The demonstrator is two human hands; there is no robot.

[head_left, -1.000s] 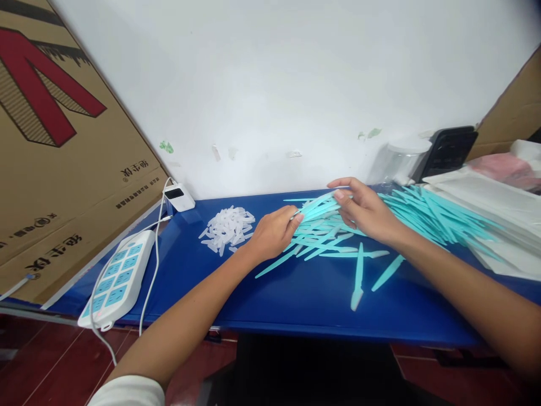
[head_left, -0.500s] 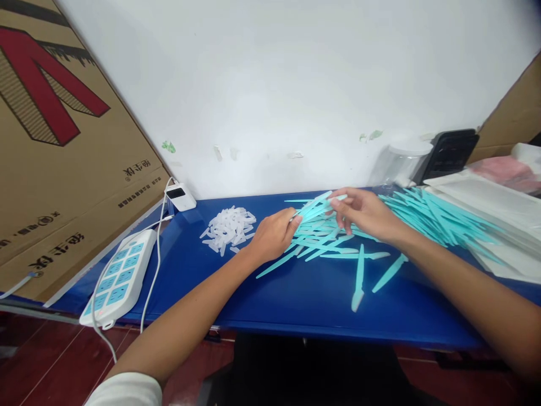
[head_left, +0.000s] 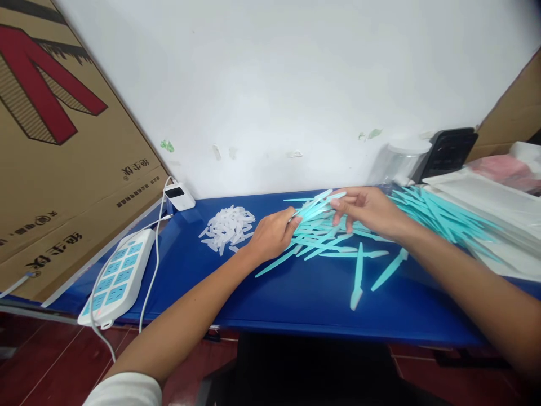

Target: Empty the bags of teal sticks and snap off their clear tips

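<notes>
My left hand (head_left: 273, 234) is closed around a small bunch of turquoise eyebrow razors (head_left: 315, 207), their pale ends fanning out to the right. At those ends is my right hand (head_left: 366, 211), its thumb and forefinger pinching one razor's tip while the other fingers curl loosely. Beneath both hands lies a loose heap of similar razors with whitish ends (head_left: 325, 245). Two strays, a razor (head_left: 358, 276) and another razor (head_left: 389, 272), lie nearer the front. Left of my left hand is a pile of small translucent white caps (head_left: 228, 228).
More turquoise razors (head_left: 443, 217) are heaped at the right beside white plastic bags (head_left: 507, 225). A clear jar (head_left: 401, 160) and a black stand (head_left: 452, 152) are by the wall. At left are a power strip (head_left: 120, 276), cables, a white device (head_left: 180, 195) and a large carton (head_left: 84, 169).
My right hand has shifted very slightly at the razor ends. The left hand keeps its hold on the bunch, and the view has drifted a little.
</notes>
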